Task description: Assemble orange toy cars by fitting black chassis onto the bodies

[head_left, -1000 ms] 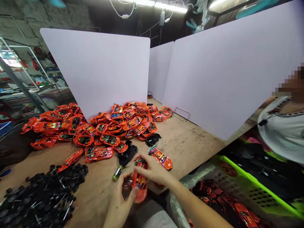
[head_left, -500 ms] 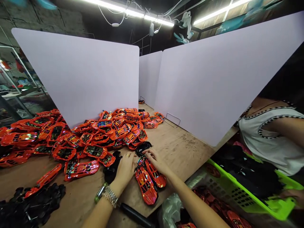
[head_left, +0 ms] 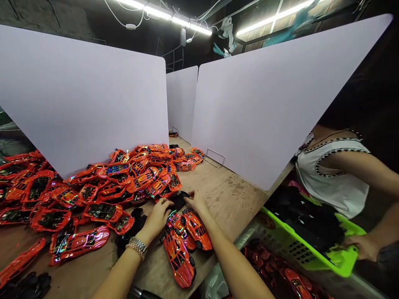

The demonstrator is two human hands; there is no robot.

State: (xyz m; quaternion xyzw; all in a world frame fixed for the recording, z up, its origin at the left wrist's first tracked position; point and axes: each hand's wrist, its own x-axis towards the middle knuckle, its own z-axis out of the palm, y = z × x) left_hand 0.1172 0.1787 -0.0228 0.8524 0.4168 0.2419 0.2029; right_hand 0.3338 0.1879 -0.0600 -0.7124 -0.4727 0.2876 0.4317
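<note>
Your hands are both brought to the black part (head_left: pixel 178 202), which lies on the counter (head_left: pixel 229 187) just beyond the orange toy cars nearest you. The governing relation is this: the part sits between your left hand (head_left: pixel 156 218) and your right hand (head_left: pixel 200 204), directly ahead of the fingertips. Its long axis appears to run crosswise from one hand to the other, the right end slightly farther away; fingers cover both ends, so the exact line cannot be confirmed. Neither hand is clearly nearer: the right overlaps its end, and the left fingertips reach the opposite edge.

State of grip: on each side your fingers are bent and set narrow. Whether either grip pinches the part or only touches it, you cannot tell from this angle.

Below the part, between your forearms, the front car (head_left: pixel 179 259) and the right car (head_left: pixel 198 230) lie with their noses toward you, a middle car (head_left: pixel 187 238) partly hidden between them. A second black part (head_left: pixel 137 220) lies just left of your left hand. The pile of orange car bodies (head_left: pixel 140 176) stands beyond it.

Markings: the car bodies carry shiny printed graphics, too small to read. No brand, label or lettering is legible on the black part or the white panel (head_left: pixel 249 112).
</note>
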